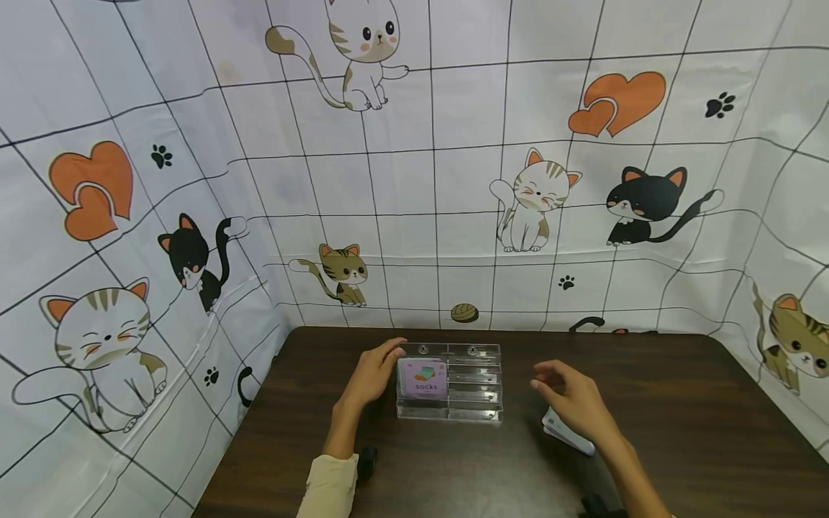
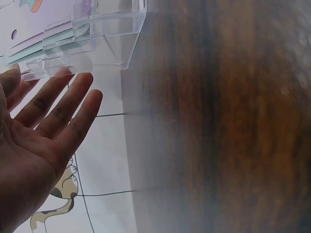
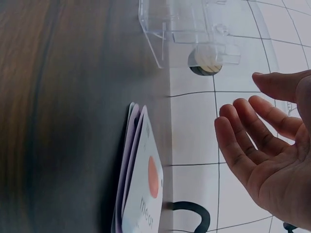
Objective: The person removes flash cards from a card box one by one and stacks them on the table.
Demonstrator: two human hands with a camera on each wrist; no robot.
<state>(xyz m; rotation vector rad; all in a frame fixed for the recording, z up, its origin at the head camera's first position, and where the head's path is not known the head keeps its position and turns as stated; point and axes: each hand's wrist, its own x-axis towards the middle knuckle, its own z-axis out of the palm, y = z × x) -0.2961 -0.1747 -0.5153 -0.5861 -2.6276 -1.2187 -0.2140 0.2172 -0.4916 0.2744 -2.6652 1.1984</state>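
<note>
A clear plastic card rack (image 1: 475, 415) with stepped slots stands at the middle of the table. Purple cards, the front one reading "socks" (image 1: 424, 379), sit in its upper left part. My left hand (image 1: 373, 373) is at the rack's left side, fingers extended, fingertips right at its edge; in the left wrist view the fingers (image 2: 77, 109) lie along the clear plastic. To the right, my right hand (image 1: 573, 398) hovers with fingers loosely bent and nothing in them. Under it lies a small stack of cards (image 1: 565, 432); its top card (image 3: 146, 179) shows an orange-red picture and printed letters.
The dark wooden table (image 1: 680, 410) extends on both sides of the rack. Behind it hangs a white cloth (image 1: 401, 180) with a grid and cat prints, which also closes off the left and right sides.
</note>
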